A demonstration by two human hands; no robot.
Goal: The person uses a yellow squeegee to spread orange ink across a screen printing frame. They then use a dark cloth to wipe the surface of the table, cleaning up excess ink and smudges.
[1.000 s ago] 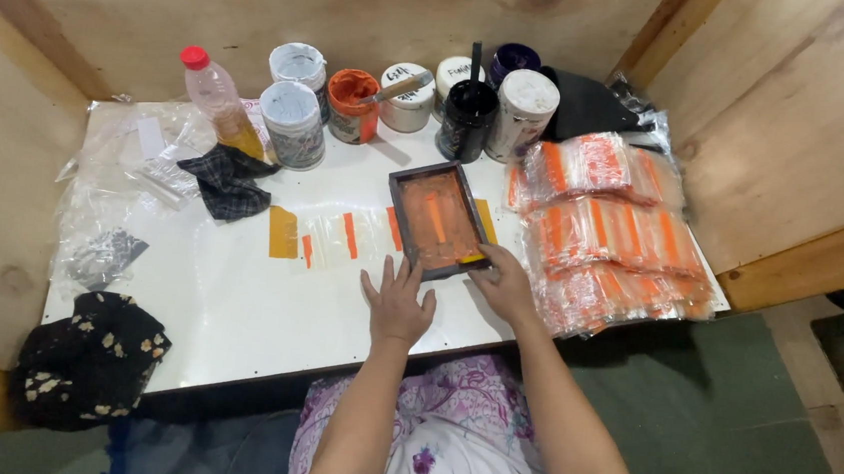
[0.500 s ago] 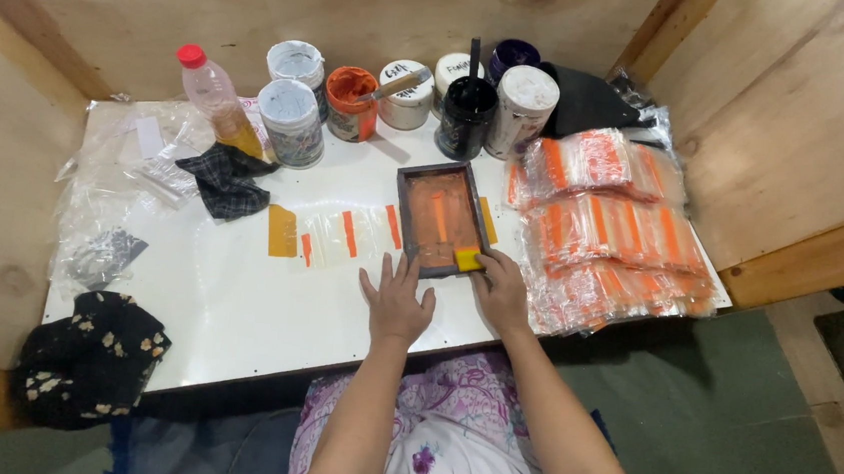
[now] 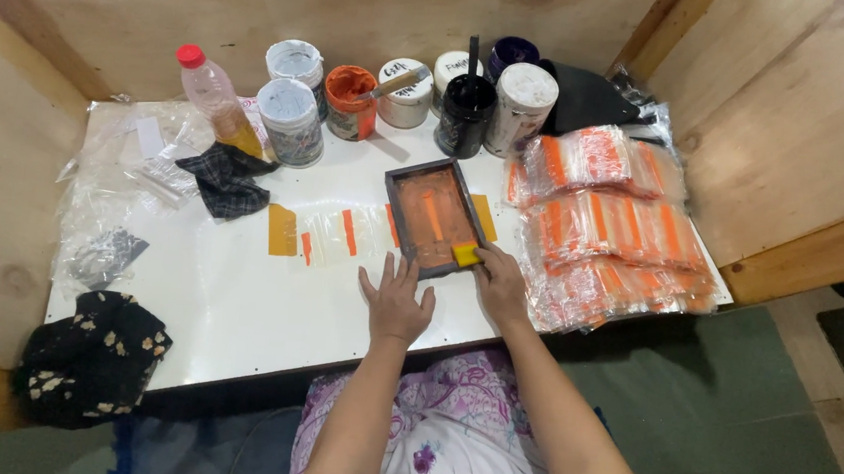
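Your left hand (image 3: 397, 300) lies flat, fingers spread, on the white table (image 3: 226, 302) just below the screen frame (image 3: 434, 218); your right hand (image 3: 500, 285) grips the yellow squeegee (image 3: 466, 255) at the frame's near corner.

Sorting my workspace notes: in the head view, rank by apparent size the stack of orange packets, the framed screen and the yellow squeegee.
1. Stack of orange packets
2. Framed screen
3. Yellow squeegee, partly hidden by the right hand

Right hand (image 3: 503, 286) gripping yellow squeegee (image 3: 465, 254) on framed screen (image 3: 434, 218) — left hand (image 3: 397, 303) flat on white table (image 3: 237, 293)
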